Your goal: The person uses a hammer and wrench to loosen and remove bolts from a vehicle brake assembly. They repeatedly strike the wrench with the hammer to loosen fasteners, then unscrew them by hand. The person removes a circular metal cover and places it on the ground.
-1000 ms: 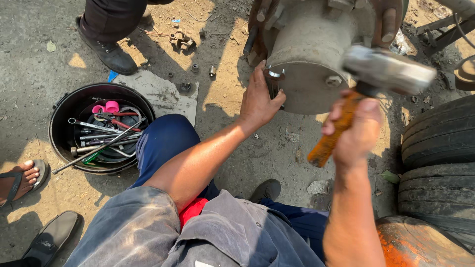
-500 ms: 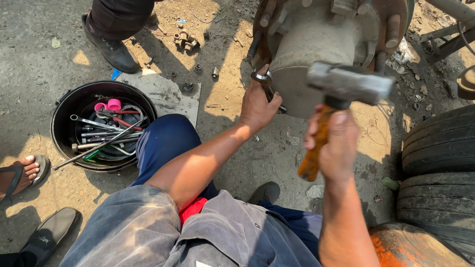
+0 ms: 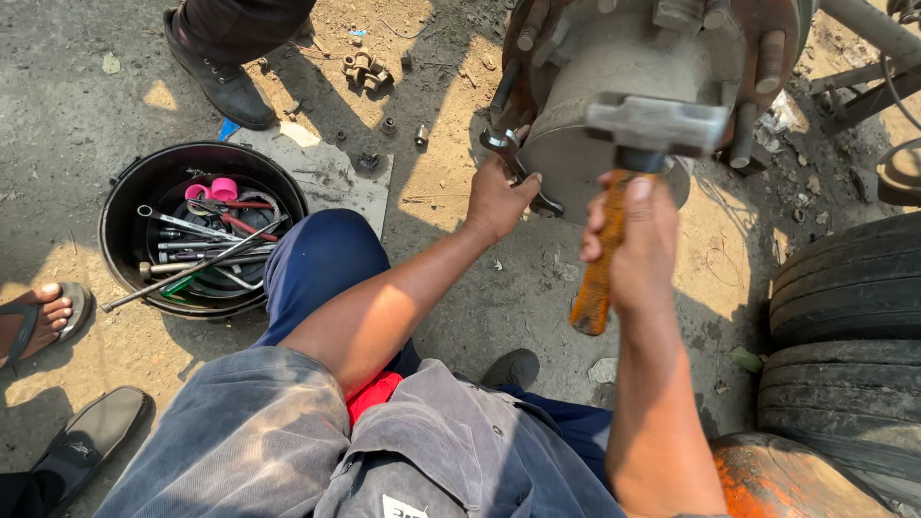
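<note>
Above both sets of fingers hangs the wheel hub [image 3: 614, 86], a big grey drum with studs around its rusty flange, and it fills the top of the view. To the far side of the right hand [image 3: 638, 245] lie two stacked tyres [image 3: 844, 336]; well off beyond the left hand [image 3: 499, 201] sits a round black tub of tools [image 3: 134, 201] on the ground, full of spanners and rods.

The right hand's fingers are wrapped fully closed round the orange handle of a hammer [image 3: 633, 173], gripping about midway up. Its steel head sits just above the knuckles, level with the lower face of the hub and seemingly touching or almost touching it. The left hand's fingers are curled shut round a spanner [image 3: 508, 144] whose ring end lies against the hub's lower left edge, just above the thumb.

To my eye the work is tapping at the hub while the spanner is held in place. Doing it well calls for short, square blows with the head flat to the metal, a grip nearer the handle's end for control, and the left fingers kept clear of the striking line. A glancing hit could slide off the rounded drum towards that hand.
</note>
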Tool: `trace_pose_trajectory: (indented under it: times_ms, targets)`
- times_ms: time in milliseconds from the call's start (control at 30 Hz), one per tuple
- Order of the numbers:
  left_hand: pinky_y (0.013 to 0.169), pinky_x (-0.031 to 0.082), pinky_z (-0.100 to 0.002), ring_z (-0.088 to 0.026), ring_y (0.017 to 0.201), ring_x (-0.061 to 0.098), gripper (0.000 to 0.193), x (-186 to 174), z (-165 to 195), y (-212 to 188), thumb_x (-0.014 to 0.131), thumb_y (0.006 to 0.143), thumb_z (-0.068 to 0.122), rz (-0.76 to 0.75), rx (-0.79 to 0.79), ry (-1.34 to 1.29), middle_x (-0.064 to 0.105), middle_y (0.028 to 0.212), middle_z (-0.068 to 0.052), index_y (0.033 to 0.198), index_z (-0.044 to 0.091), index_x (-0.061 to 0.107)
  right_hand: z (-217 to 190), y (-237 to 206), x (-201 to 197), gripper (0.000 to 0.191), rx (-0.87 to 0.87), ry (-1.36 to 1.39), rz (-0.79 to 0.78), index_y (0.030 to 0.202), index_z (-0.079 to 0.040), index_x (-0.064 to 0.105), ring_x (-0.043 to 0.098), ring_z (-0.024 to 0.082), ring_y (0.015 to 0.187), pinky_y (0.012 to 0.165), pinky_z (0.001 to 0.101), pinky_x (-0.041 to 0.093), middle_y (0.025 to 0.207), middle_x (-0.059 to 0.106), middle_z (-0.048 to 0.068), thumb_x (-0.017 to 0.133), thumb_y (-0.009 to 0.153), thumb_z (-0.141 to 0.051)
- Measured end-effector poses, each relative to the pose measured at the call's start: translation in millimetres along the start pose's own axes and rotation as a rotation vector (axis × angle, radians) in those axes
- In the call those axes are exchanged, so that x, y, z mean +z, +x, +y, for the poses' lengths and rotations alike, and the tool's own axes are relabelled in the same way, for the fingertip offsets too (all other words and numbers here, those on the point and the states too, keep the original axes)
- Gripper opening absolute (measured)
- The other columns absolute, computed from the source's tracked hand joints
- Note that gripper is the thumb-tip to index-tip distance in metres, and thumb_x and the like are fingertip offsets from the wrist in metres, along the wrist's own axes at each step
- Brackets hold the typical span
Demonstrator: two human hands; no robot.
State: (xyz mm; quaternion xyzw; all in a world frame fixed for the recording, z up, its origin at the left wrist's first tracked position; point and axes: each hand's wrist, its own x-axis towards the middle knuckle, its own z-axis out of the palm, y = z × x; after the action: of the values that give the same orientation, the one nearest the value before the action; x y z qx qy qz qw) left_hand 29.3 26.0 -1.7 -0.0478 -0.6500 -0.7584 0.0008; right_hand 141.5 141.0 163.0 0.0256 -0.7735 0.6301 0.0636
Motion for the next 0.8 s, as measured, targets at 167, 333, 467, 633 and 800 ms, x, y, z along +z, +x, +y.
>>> trace_pose_trajectory:
  times_ms: [167,333,467,633,800]
  targets:
    - [0.122,0.034,-0.040,-0.031,0.149,0.043,0.097,-18.2,-5.6,9.6,0.086,0.086,0.017,-0.147,0.105,-0.216,0.043,0.160,-0.019,0.161,0.008,0.025,-9.5,-25.4,-27.7,0.045,-0.107,0.005,0.047,0.122,0.000,0.048,0.050,0.013,0.061,0.057,0.0283,0.046,0.083,0.052,0.007,0.041,0.116,-0.045]
    - [0.118,0.039,-0.042,-0.032,0.145,0.044,0.104,-56.4,10.3,5.1,0.072,0.078,0.007,-0.208,-0.029,-0.115,0.045,0.155,-0.017,0.163,0.013,0.013,-2.2,-45.3,-23.9,0.041,0.001,0.105,0.030,0.122,0.002,0.050,0.050,0.014,0.060,0.057,0.0286,0.046,0.083,0.053,0.009,0.041,0.113,-0.037]
    - [0.122,0.035,-0.042,-0.031,0.150,0.041,0.080,-98.0,61.1,16.3,0.049,0.087,-0.007,-0.001,0.159,0.005,0.040,0.163,-0.018,0.162,0.007,0.029,-20.7,-43.1,-30.0,0.038,-0.160,0.095,0.063,0.127,0.002,0.048,0.051,0.014,0.060,0.059,0.0295,0.047,0.083,0.053,0.010,0.038,0.116,-0.033]
    - [0.082,0.059,-0.043,-0.028,0.082,0.071,0.034,-101.1,141.3,86.9,0.054,0.112,0.026,-0.018,0.349,0.772,0.072,0.086,-0.020,0.108,-0.004,0.069,-36.5,-33.7,-17.0,0.037,-0.314,0.084,0.092,0.129,0.001,0.047,0.052,0.014,0.067,0.059,0.0275,0.048,0.094,0.054,0.010,0.040,0.119,-0.033]
    - [0.073,0.053,-0.049,-0.028,0.079,0.070,0.034,-54.4,140.9,158.9,0.051,0.104,0.039,-0.330,0.406,1.084,0.071,0.086,-0.012,0.113,0.013,0.071,-33.5,-14.8,-2.7,0.040,-0.376,0.028,0.084,0.130,0.001,0.047,0.051,0.012,0.067,0.057,0.0266,0.047,0.093,0.055,0.008,0.041,0.122,-0.037]
